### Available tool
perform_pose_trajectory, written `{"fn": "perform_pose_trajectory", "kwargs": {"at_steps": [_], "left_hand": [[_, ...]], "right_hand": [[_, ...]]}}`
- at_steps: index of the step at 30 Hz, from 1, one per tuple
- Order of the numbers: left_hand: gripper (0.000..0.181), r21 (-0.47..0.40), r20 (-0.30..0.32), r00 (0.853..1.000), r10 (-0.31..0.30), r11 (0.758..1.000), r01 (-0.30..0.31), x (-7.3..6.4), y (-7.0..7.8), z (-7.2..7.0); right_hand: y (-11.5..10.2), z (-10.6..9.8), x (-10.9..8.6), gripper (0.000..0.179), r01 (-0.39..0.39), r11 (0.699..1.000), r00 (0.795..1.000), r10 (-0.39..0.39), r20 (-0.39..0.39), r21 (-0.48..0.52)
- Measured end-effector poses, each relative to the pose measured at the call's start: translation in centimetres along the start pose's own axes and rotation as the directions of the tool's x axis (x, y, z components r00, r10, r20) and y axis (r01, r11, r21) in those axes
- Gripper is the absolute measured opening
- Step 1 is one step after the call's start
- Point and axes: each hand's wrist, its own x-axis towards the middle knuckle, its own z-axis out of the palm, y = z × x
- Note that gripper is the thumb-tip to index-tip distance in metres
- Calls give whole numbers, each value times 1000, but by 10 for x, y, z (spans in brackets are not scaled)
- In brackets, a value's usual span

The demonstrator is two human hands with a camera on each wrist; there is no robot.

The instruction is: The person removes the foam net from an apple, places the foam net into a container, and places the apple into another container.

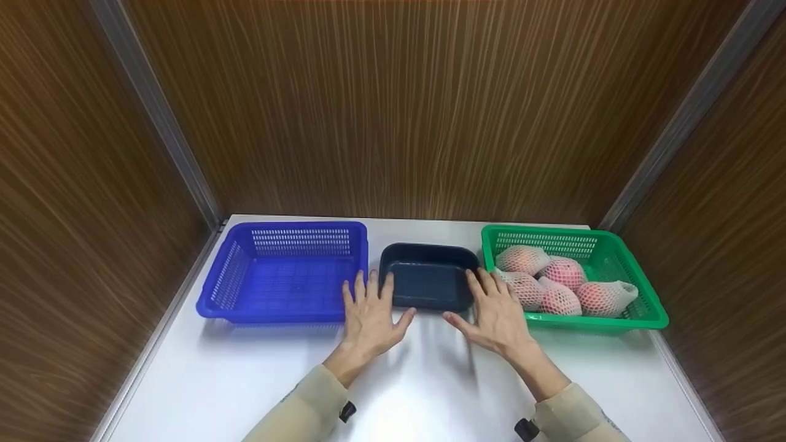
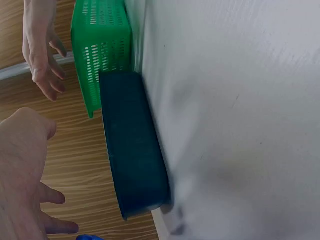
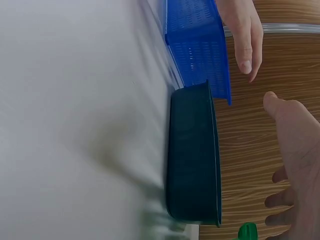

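Observation:
Fingers spread, my left hand (image 1: 371, 319) hovers over the gap between a blue basket (image 1: 212, 305) and a small dark tray (image 1: 430, 288). My right hand (image 1: 498, 316), also spread, is above the tray's right end and the near left edge of a green basket (image 1: 651, 322). Neither hand holds anything. Both wrist views show the hands apart from the tray, higher than its rim. Inside the green basket lie several round pinkish fruits (image 1: 560, 301) in white foam nets; the right hand partly covers one. The blue basket and the tray show bare bottoms.
The three containers stand in a row on a white table (image 1: 417, 380). Behind them rises a wood-grain panel (image 1: 393, 110), with similar panels at left and right. Grey metal strips (image 1: 166, 116) run along the panel corners.

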Motion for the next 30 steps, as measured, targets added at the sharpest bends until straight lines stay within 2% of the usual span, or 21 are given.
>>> {"fn": "perform_pose_trajectory", "kwargs": {"at_steps": [12,22,30], "left_hand": [[77,54,-83,997,-3,999,8,-3,-13,2],[65,48,-176,984,-7,999,16,-4,-30,4],[66,26,-193,978,-74,996,80,-5,-39,2]], "right_hand": [[13,-8,3,105,-40,999,999,40,-10,2],[30,-8,4,86,-84,996,991,86,-102,18],[44,-9,2,77,-104,995,988,105,-117,14]]}}
